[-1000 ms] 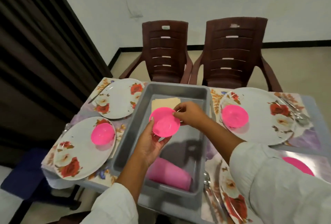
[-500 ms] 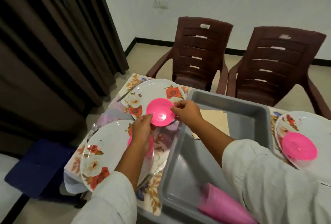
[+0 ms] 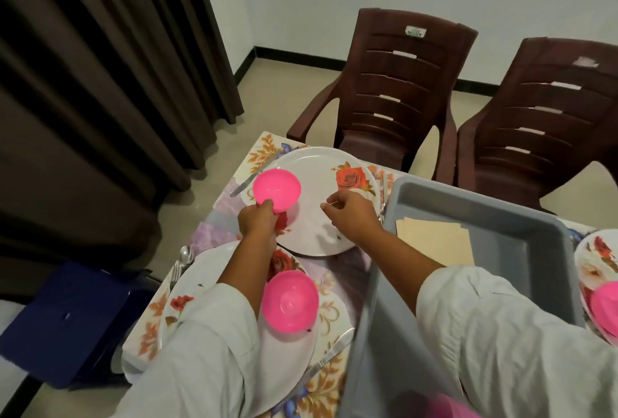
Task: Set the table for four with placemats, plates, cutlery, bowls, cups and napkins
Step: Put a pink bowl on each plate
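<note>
My left hand pinches the near rim of a pink bowl over the left part of the far floral plate. My right hand hovers over the same plate with loosely curled fingers and holds nothing. A second pink bowl sits on the near floral plate. Both plates lie on floral placemats. A knife lies left of the far plate, a spoon and fork left of the near plate, another knife to its right.
A grey bin stands to the right with beige napkins and a pink cup inside. Another plate with a pink bowl shows at the right edge. Two brown chairs stand beyond the table, a blue stool at the left.
The pink bowl has moved from the grey bin leftward to the far plate. My right hand has let go of it and drawn back right; my left hand still holds it.
</note>
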